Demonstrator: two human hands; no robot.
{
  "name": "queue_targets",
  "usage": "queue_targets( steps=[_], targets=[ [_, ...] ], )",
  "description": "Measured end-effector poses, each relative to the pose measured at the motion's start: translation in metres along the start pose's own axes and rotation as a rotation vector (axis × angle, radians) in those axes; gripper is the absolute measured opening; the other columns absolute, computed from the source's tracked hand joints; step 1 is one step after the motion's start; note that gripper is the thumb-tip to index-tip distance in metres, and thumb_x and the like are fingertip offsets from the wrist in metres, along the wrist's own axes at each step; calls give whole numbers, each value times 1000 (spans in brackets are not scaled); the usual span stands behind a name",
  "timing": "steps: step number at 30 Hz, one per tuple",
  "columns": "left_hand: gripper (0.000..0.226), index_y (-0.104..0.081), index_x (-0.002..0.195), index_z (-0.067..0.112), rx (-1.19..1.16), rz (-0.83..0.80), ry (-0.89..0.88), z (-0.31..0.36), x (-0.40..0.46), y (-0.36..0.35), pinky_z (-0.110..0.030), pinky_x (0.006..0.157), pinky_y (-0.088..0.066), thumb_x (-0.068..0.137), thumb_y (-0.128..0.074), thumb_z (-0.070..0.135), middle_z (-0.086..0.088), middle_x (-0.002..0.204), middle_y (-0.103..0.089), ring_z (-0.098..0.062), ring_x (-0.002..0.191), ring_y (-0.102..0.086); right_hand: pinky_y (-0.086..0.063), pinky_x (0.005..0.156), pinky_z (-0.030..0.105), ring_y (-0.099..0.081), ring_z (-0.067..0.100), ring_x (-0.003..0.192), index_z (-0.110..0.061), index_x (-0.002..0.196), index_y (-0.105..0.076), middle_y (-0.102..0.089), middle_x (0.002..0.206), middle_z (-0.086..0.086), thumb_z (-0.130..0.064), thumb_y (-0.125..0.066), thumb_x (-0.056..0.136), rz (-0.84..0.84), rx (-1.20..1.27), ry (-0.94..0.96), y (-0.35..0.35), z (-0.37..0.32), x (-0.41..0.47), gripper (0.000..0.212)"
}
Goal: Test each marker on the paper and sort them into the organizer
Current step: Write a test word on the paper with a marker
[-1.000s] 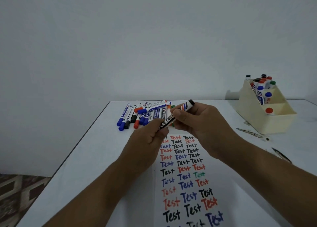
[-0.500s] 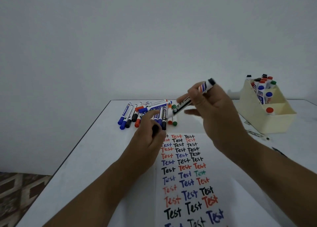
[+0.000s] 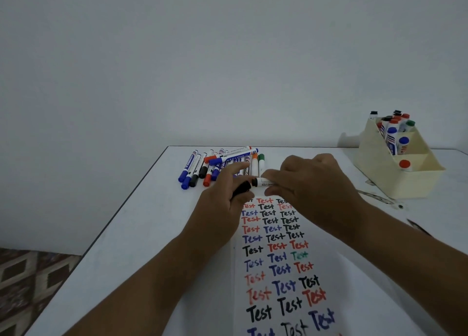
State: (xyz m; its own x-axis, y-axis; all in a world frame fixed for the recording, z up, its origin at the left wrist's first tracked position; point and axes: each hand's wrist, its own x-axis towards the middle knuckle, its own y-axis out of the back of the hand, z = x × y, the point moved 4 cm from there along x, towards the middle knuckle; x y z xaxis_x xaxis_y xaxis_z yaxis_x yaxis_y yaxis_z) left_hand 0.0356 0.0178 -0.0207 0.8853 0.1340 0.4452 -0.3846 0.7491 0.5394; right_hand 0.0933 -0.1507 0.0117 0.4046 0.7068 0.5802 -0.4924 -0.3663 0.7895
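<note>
Plain pale grey wall [image 3: 228, 56] behind white table [image 3: 121, 234] with dark edge. Brown diamond-patterned floor [image 3: 33, 285] lower left. Light dim, even.

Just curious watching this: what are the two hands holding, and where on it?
The right hand pinches a marker by its white barrel; the left hand grips its black cap.

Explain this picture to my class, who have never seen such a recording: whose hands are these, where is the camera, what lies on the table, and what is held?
There is no machine; a person wears a camera on the head, looking down at their own hands. The right hand holds a black marker by its white barrel. The left hand holds its black cap. Below lies the paper, covered with "Test" in several colours. Behind the hands lies a pile of markers. At right stands a cream organizer holding more markers.
</note>
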Motion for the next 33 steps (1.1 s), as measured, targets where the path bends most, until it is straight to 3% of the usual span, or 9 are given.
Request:
queue_targets(
  steps=[2, 4, 8, 12, 16, 27, 33],
  targets=[
    [50, -36, 141, 33, 12, -37, -1, 2, -1, -2, -6, 71, -50, 98, -54, 19, 3, 128, -62, 2, 87, -64, -46, 75, 45, -61, 20, 65, -28, 115, -67, -67, 86, -3, -56, -30, 96, -12, -37, -4, -1, -3, 2, 49],
    [52, -33, 144, 33, 34, -53, 6, 4, 0, -2, -7, 75, -49, 98, -53, 18, 1, 132, -61, -4, 99, -62, -44, 74, 45, -59, 21, 63, -27, 112, -67, -66, 82, -2, -54, -32, 97, -4, -80, 18, -1, -5, 3, 46],
    [58, -27, 148, 32, 110, -107, 17, 5, 3, -4, -18, 93, -41, 99, -52, 14, 0, 134, -59, -7, 116, -56, -42, 72, 44, -54, 20, 56, -22, 107, -66, -62, 75, 0, -45, -59, 91, 28, -150, 82, -3, -11, 3, 28],
    [64, -22, 150, 31, 182, -181, 48, 0, 6, -9, -19, 91, -41, 98, -53, 11, -2, 131, -60, -8, 110, -57, -40, 73, 42, -51, 18, 55, -21, 102, -68, -57, 72, -2, -39, -74, 86, 14, -159, 98, -11, -15, -1, 25],
    [70, -18, 152, 30, 259, -251, 65, 0, 8, -16, -29, 97, -47, 96, -54, 8, -5, 131, -59, -17, 112, -60, -38, 70, 42, -51, 18, 53, -20, 96, -70, -59, 69, 0, -33, -87, 73, 32, -150, 117, -12, -16, -3, 31],
    [68, -18, 151, 34, 222, -304, 27, 5, 4, -22, -25, 94, -45, 98, -53, 10, -4, 130, -61, -15, 112, -60, -39, 73, 44, -53, 20, 59, -16, 99, -69, -61, 74, 2, -18, -83, 71, 46, -187, 187, -13, -19, -8, 31],
    [73, -11, 152, 38, 217, -284, -7, 3, 4, -23, -24, 93, -47, 98, -53, 12, -5, 130, -62, -16, 110, -62, -38, 75, 43, -53, 19, 58, -19, 99, -68, -59, 74, -2, -17, -77, 76, 44, -164, 130, -17, -19, -15, 25]
  ],
)
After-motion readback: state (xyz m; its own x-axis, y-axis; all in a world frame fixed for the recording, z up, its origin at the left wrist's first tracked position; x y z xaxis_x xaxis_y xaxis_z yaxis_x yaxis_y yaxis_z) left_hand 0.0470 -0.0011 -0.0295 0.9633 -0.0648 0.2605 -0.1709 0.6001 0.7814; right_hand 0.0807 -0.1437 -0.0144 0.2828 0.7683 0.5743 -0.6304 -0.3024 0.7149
